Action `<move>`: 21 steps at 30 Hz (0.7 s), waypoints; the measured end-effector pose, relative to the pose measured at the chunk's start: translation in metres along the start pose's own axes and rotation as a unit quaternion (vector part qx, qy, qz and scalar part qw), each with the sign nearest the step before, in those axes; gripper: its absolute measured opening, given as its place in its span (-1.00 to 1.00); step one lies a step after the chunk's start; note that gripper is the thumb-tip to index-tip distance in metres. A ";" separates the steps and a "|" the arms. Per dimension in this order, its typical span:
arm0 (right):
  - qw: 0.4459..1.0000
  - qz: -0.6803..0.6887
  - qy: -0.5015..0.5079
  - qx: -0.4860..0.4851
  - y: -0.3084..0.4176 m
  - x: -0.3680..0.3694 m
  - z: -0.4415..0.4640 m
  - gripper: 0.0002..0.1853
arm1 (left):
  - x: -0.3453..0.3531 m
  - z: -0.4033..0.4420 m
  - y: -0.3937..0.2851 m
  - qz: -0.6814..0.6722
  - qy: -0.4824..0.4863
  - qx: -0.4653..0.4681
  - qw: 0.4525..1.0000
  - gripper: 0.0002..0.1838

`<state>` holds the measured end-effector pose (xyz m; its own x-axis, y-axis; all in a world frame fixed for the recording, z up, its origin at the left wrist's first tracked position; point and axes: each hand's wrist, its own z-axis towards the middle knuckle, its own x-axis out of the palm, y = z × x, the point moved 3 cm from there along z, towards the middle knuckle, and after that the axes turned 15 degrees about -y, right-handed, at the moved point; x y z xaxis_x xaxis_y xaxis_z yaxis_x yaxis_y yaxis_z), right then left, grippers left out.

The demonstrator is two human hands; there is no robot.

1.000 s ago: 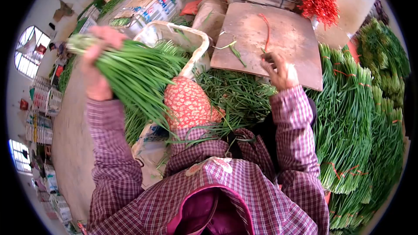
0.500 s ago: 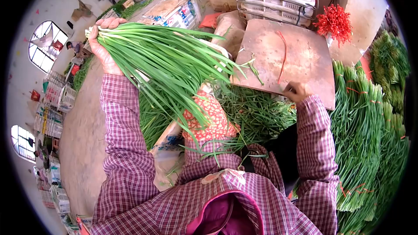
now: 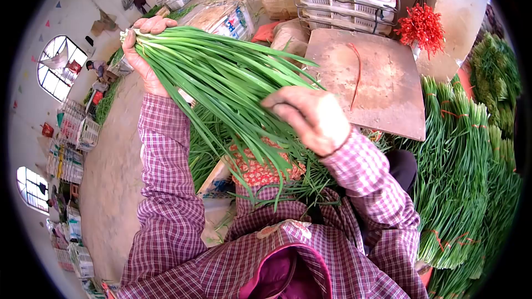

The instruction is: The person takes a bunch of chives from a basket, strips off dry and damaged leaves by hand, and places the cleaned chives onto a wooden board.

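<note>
My left hand [image 3: 145, 44] is closed around the pale root end of a bunch of garlic chives [image 3: 216, 72], whose green leaves fan out to the right and droop. Over the leaves is my right hand [image 3: 313, 115], thumb and finger brought close together at the bunch's edge; whatever lies between them is too small to make out. A brown board [image 3: 382, 77] with one red tie strip [image 3: 356, 75] on it sits just beyond my right hand. Loose chives [image 3: 208, 138] lie beneath the bunch, around my flower-patterned sleeve cover or cloth [image 3: 266, 163].
Tied bundles of chives [image 3: 451, 188] are heaped at my right. Red ties [image 3: 422, 29] hang in a cluster by the wall. White plastic crates [image 3: 343, 0] are stacked behind the board. Farther off are a wrapped box [image 3: 221, 17], more crates and several people.
My right hand has left the board's near edge and moved left to the chive leaves. The leaf scraps on the board's left side are gone. My left hand keeps its hold, slightly shifted right.
</note>
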<state>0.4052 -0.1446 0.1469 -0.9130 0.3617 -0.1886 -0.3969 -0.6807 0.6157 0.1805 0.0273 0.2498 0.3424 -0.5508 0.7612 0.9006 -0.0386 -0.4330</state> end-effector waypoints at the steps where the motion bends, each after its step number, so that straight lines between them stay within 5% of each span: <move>1: 1.000 -0.022 -0.002 -0.005 -0.002 0.007 -0.002 -0.84 | -0.001 0.000 0.001 0.007 0.007 0.006 1.000 -0.79; 13: 0.986 -0.141 -0.083 0.024 -0.019 0.019 0.000 -0.84 | -0.001 -0.018 0.020 -0.144 -0.015 -0.115 0.983 -0.75; 21: 0.971 -0.222 -0.089 0.003 -0.019 0.024 -0.004 -0.79 | -0.007 -0.022 0.020 -0.081 -0.021 -0.066 0.994 -0.77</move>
<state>0.3905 -0.1249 0.1276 -0.6216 0.7229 -0.3017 -0.7463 -0.4295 0.5085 0.1905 0.0117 0.2251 0.2085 -0.4924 0.8450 0.9027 -0.2357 -0.3601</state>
